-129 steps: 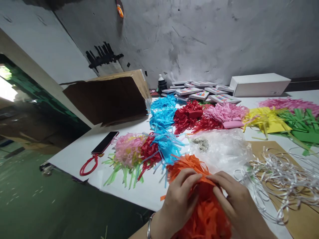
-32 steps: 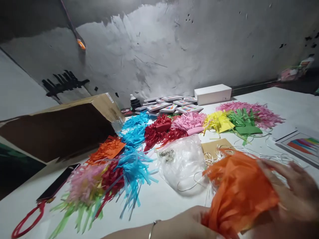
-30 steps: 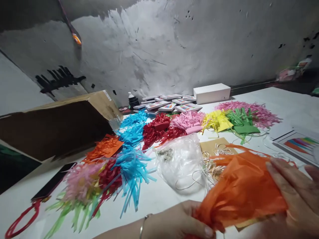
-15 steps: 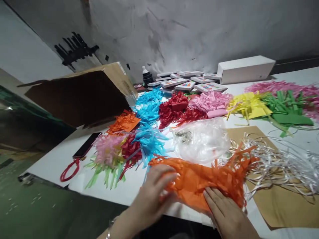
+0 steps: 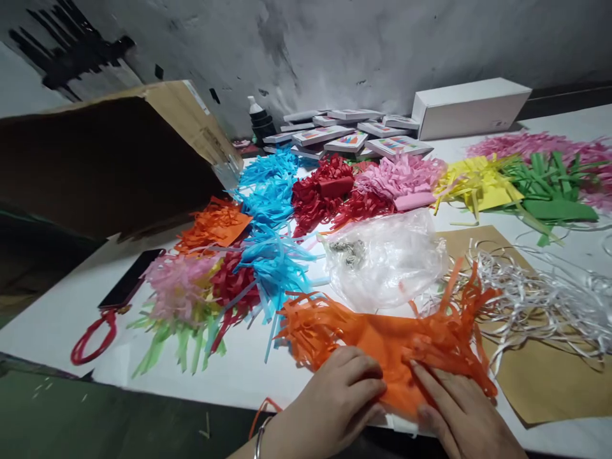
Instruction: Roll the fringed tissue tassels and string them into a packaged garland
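Orange tissue paper (image 5: 382,338) with fringed strips at both ends lies at the table's front edge. My left hand (image 5: 342,395), with a bracelet at its wrist, has its fingers curled on the paper's near left part. Flat on the right part rests my right hand (image 5: 459,401), fingers stretched out. Behind the paper is a clear plastic bag (image 5: 387,261) with small metallic-looking bits inside. White string (image 5: 540,299) lies tangled over brown paper (image 5: 549,389) on the right.
Fringed bundles in blue (image 5: 272,191), red (image 5: 329,191), pink (image 5: 401,182), yellow (image 5: 478,185) and green (image 5: 554,197) lie farther back. Flat boxes (image 5: 349,141) and a white box (image 5: 471,108) stand by the wall. At left are a cardboard box (image 5: 182,121) and a phone (image 5: 129,280).
My left hand has moved right and down, from the fringe to the middle of the orange paper. The left fringe now lies spread in view. The camera view has shifted somewhat.
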Action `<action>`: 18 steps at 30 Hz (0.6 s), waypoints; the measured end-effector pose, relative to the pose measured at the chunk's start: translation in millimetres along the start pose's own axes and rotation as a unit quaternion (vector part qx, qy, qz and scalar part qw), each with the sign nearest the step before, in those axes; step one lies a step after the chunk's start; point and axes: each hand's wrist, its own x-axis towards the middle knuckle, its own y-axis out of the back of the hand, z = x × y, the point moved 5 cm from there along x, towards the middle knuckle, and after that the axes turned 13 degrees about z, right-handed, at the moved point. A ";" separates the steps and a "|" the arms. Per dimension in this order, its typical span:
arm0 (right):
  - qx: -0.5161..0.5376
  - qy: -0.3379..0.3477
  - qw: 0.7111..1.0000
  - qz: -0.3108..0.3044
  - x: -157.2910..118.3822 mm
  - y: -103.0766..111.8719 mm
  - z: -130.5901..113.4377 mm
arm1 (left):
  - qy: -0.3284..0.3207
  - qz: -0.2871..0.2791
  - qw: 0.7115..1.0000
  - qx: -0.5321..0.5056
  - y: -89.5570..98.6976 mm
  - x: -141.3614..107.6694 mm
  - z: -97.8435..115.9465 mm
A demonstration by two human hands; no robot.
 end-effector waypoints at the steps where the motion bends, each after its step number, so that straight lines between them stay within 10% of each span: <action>1: -0.025 -0.004 1.000 -0.001 -3.1 -4.8 2.4 | 0.001 0.004 1.000 0.003 -0.7 -1.5 0.1; 9: -0.221 -0.135 0.960 0.103 -26.6 41.6 66.2 | -0.004 0.040 0.999 0.011 -1.8 -3.3 -3.3; 14: -0.020 0.070 0.995 0.072 16.3 39.8 2.2 | -0.003 0.041 0.999 0.012 -0.3 0.8 -1.4; 18: 0.060 0.028 0.996 0.059 39.0 20.7 -22.9 | 0.007 0.030 1.000 -0.001 -1.5 -2.3 -2.6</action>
